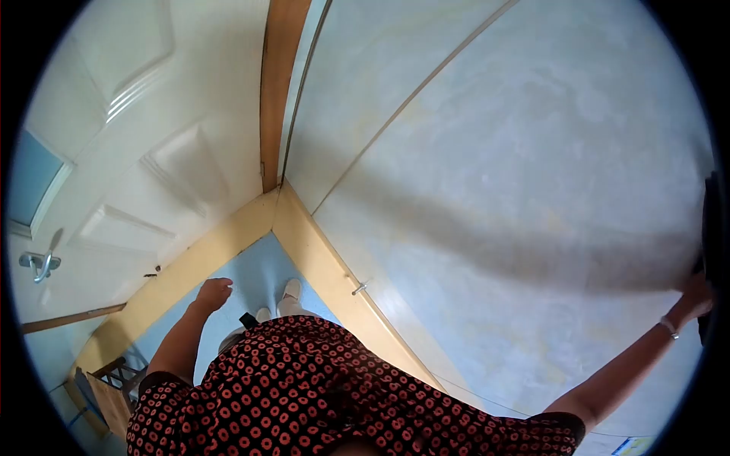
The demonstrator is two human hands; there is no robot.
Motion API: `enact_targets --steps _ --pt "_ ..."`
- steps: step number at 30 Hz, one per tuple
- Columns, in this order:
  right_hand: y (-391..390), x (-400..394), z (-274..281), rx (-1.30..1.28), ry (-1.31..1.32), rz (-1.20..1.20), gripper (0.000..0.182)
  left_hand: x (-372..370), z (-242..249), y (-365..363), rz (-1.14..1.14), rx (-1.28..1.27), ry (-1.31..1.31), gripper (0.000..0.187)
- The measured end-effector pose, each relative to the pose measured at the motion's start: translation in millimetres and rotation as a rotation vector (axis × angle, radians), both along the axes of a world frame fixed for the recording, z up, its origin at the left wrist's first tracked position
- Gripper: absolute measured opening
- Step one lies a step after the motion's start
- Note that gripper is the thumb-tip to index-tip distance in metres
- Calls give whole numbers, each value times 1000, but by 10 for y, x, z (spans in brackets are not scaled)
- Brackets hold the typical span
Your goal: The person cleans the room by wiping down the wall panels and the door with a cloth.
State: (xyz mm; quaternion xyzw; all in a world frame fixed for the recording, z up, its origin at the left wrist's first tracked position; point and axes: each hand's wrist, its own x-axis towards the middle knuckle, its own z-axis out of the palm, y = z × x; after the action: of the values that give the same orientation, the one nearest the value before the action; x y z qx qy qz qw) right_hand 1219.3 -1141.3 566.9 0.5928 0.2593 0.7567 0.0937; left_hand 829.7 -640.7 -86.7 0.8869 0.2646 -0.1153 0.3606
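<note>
My left hand (214,294) hangs low over the blue floor, its fingers curled together and nothing visible in them. At the far right, my right hand (695,296) is raised against a dark object (712,251) by the pale marbled wall. The fingers of that hand are partly hidden at the dark edge of the view, so their grip is unclear. A light band circles the right wrist. The patterned shirt (304,380) fills the bottom of the view.
A white panelled door (190,163) with a metal handle (42,264) stands at the left. Cream baseboards (319,258) meet in the corner, with a small metal fitting (360,289) on the right one. Wooden furniture (110,403) is at lower left.
</note>
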Motion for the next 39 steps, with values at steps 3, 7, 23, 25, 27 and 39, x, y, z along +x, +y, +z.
enact_targets --steps 3,7,23,25,27,39 --pt "121 -155 163 278 -20 -162 42 -513 -332 -88 -18 55 26 28" --pt "-100 158 -145 65 -120 -318 43 -1342 -674 -299 -117 79 250 28" --pt "1185 102 -3302 -404 954 102 38 -1582 -150 -367 230 -61 18 26" --pt "1493 -184 -3439 -467 945 131 42 -1669 -75 -421 274 -54 0 26" --pt "1598 -161 -3790 -498 1049 279 39 -1907 -154 -494 350 -26 58 27" --pt "1013 -544 -4256 -412 1785 393 35 -2298 -116 -1349 363 -172 415 29"
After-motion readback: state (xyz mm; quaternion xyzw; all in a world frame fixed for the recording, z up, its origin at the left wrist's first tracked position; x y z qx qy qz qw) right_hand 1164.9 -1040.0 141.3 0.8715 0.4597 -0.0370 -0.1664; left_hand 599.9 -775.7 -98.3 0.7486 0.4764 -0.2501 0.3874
